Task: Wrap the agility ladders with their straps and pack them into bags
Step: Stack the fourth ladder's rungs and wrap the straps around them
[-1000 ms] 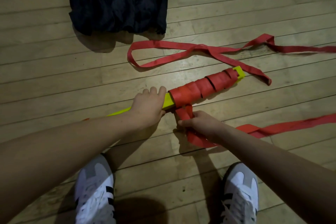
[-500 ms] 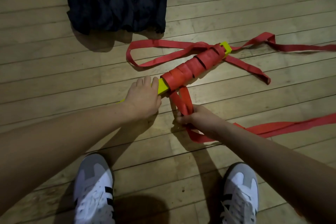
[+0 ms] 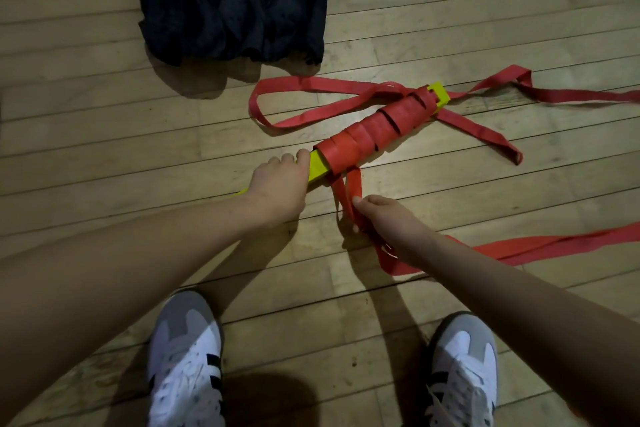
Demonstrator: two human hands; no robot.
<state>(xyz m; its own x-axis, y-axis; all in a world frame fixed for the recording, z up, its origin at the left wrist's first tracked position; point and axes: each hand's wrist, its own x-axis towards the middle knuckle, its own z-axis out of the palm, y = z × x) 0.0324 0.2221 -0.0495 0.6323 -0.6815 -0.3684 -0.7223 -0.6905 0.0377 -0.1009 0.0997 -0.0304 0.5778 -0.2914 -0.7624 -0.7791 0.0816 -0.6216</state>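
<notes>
item: agility ladder (image 3: 377, 130), yellow rungs bundled into a bar, lying aslant on the wooden floor (image 3: 104, 135). most of its length is bound in coils of red strap (image 3: 304, 120); a bare yellow stretch shows just beyond the left fingers, and a yellow end pokes out at the far tip, well away from both hands.

left hand (image 3: 277, 189): fingers (image 3: 289, 160) curled over the near end of the bundle, gripping it, knuckles up. the coils begin just beside these fingers, on their right.

right hand (image 3: 388, 218): fingers (image 3: 358, 199) closed narrow in a pinch on the red strap where it drops from the near coil. the pinch sits just below the bundle and near the left hand, not touching it.

loose strap: one run trails behind the right hand and off to the right edge; a long loop lies on the floor beyond the left fingers; more lengths spread past the far tip of the bundle toward the right.

dark bag (image 3: 232, 0): crumpled fabric flat on the floor, well beyond the left fingers, apart from the strap loop.

shoes: left shoe (image 3: 187, 360) and right shoe (image 3: 462, 371), white and grey, on the floor nearer the person than both hands.
</notes>
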